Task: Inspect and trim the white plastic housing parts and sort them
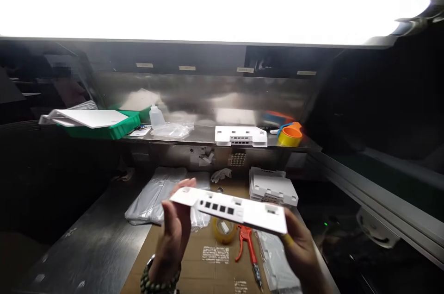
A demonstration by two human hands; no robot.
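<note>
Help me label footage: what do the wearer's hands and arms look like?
Neither is gloved; no sleeves show. The left hand has a chunky green and pale wrist bracelet; the right hand, a small yellow patch near a finger, unclear what.

White box is showing blurred, hiding some fingers of the left hand and right hand behind it. Box and left hand are also covering parts of the tape roll and plastic bags. Bottom edge is cutting off the bracelet and cardboard; print on the latter is coming out too blurred for reading. Labels up top are proving too small. Lamp is running off the left edge.
</note>
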